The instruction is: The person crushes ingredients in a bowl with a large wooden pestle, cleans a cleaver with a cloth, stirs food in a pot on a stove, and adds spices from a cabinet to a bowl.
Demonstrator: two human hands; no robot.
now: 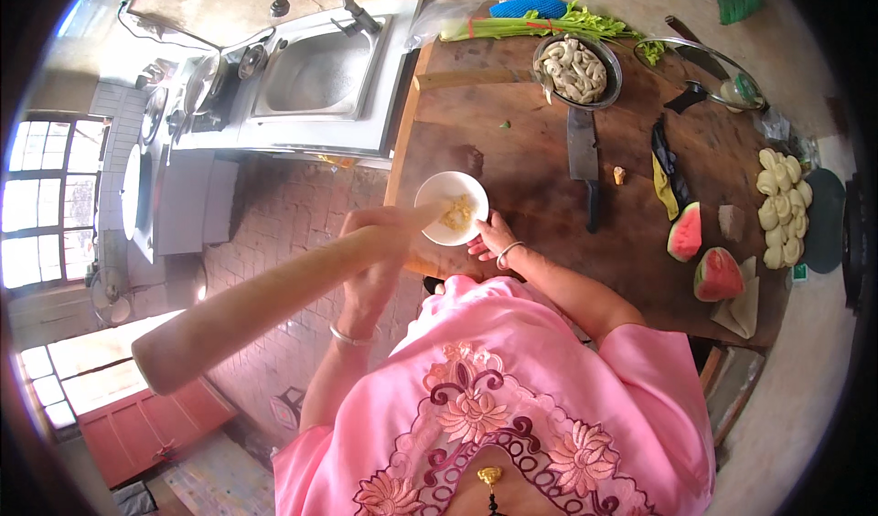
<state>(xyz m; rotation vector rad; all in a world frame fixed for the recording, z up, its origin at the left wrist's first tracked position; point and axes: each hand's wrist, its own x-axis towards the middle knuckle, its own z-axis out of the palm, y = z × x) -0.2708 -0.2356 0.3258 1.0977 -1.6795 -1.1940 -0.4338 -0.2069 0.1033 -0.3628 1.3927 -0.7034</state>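
My left hand point(370, 276) is wrapped around a long wooden rolling pin point(254, 303), its near end large and close to the camera. The pin's thin far end reaches into a white bowl point(432, 190). Crushed yellowish bits, perhaps garlic or ginger point(458, 213), lie in the bottom of that bowl. At the bowl's lower right rim, my right hand point(495, 237) grips it, thumb on the edge and fingers beneath. The bowl is at the left edge of the brown wooden table point(535, 173).
A kitchen knife point(583, 152) lies right of the bowl, beside a small beige piece point(619, 175). Farther back are a metal bowl of mushrooms point(575, 70), celery point(507, 29) and a glass lid point(727, 70). Watermelon pieces point(719, 276) and pale dough pieces point(782, 207) sit right; a sink point(319, 70) is upper left.
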